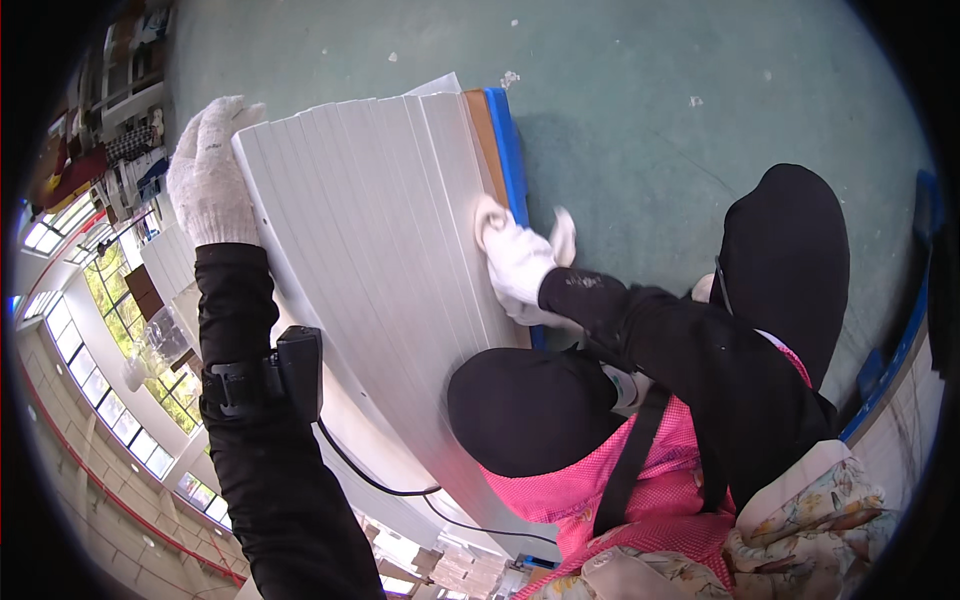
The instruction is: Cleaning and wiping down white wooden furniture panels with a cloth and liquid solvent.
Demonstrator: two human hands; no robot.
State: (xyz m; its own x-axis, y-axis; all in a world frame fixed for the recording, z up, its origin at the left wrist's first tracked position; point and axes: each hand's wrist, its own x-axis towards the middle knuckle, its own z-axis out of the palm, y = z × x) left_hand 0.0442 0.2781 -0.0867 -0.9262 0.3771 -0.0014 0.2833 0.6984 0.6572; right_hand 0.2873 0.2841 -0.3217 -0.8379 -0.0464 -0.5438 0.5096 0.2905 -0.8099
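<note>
A thick stack of white panels [370, 210] runs through the middle, its layered edges facing me. My left hand [213, 170], in a white knitted glove, lies along the outermost panel at the far left corner, fingers stretched out and their tips at the corner. Low on the opposite side, my right hand [520, 255], also gloved in white, touches the panel edges beside a brown board [485, 135] and a blue pallet-like base [508, 150]. Its thumb stands apart from the bent fingers; slight blur covers it, and nothing separate shows in its grasp.
A black strapped-on device [298, 372] sits on my left forearm, with a black cable [370, 480] trailing from it. Black-clothed knees and pink checked fabric [640, 470] fill the lower right. Green floor [640, 90] with white specks lies beyond; a blue bar [905, 320] runs along the right.
</note>
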